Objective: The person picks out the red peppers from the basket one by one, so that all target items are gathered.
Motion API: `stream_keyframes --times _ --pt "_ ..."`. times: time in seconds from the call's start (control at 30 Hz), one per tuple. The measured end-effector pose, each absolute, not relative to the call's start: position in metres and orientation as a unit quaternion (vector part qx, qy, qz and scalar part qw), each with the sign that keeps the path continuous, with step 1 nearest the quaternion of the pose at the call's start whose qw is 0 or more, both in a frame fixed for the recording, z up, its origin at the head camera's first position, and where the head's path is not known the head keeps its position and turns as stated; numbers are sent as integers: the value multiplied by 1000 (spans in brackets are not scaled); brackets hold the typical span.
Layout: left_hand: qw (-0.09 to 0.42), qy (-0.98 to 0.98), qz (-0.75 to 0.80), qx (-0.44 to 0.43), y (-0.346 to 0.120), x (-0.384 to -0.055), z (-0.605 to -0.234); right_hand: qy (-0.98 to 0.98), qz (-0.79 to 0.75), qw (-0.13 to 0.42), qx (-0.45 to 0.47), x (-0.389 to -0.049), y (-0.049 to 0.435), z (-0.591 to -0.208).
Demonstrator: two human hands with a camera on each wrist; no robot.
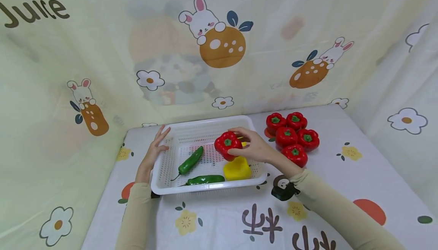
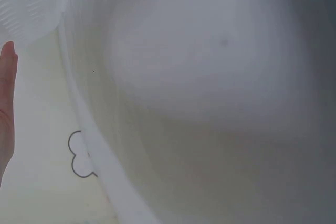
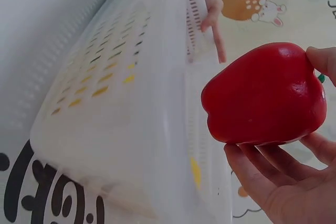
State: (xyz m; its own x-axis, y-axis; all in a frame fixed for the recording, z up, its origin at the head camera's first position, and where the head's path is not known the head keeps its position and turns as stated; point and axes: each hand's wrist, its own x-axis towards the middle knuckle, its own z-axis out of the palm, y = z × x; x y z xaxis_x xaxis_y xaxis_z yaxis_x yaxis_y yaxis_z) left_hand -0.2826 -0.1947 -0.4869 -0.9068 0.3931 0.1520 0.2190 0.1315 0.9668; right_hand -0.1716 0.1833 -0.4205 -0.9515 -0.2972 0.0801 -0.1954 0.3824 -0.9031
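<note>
Over the right part of a white plastic basket (image 1: 208,187), my right hand (image 1: 254,146) grips a red bell pepper (image 1: 227,145) between thumb and fingers. The right wrist view shows the same red bell pepper (image 3: 265,95) large, its side facing the camera. Inside the basket lie two long green chili peppers (image 1: 190,161) and a yellow bell pepper (image 1: 237,169); another bit of yellow shows behind the right hand. At the basket's left rim rests my left hand (image 1: 152,155), fingers extended. Only part of that left hand (image 2: 6,108) shows in the left wrist view.
Several red bell peppers (image 1: 286,137) stand grouped on the table right of the basket, close to my right forearm. A printed cloth (image 1: 222,219) covers the table. Behind it hangs a patterned curtain (image 1: 267,79).
</note>
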Motion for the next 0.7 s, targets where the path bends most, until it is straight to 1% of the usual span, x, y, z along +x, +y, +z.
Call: stream_keyframes --times 0.1,0.2,0.33,0.43,0.7 --pt "59 753 621 209 -197 -289 -498 831 -536 44 -141 -170 189 -422" --pt "60 755 620 205 -198 -290 -499 835 -534 40 -130 -169 194 -423" --pt "70 755 620 201 -195 -282 -484 839 -530 39 -114 -166 201 -422" --pt "67 760 613 204 -192 -277 -476 842 -529 42 -98 -164 206 -421" --pt "71 757 615 208 -191 -276 -476 841 -534 46 -80 -159 219 -422"
